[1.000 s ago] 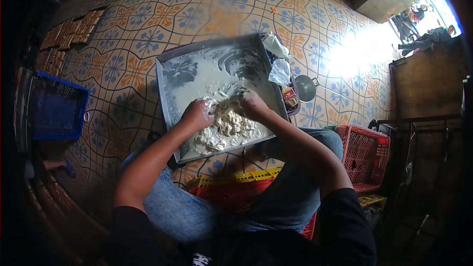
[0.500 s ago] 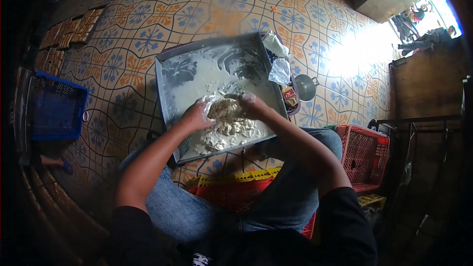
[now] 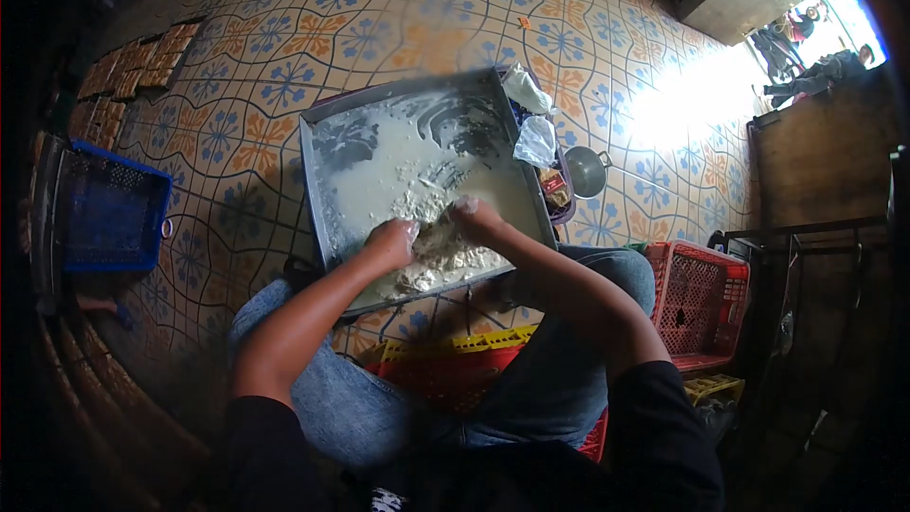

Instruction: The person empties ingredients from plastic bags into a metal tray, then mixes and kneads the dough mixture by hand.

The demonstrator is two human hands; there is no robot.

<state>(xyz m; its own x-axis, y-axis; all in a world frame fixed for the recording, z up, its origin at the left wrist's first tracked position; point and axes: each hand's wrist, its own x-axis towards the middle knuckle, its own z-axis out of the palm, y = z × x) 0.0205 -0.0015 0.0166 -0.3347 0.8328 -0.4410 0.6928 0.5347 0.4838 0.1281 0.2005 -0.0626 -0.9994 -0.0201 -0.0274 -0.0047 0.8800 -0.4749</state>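
Note:
A large square metal tray sits low between my knees, its bottom smeared with white flour and wet streaks. Lumpy, pale dough lies along its near side, with loose crumbs beyond it. My left hand is closed and pressed into the left part of the dough, knuckles forward. At the dough's upper right, my right hand is also closed, its fingers whitened with flour. The two hands are a short gap apart. Dough and the wrists hide the undersides of my fingers.
Right of the tray, a purple crate holds plastic bags and a packet, beside a metal pan. A red crate stands right of my knee, a blue crate at left. Patterned tiles surround the tray.
My hands have come down and closer together, pushing into the dough. The raised, folded mass between them is now flatter, and my fingers are more tightly curled.

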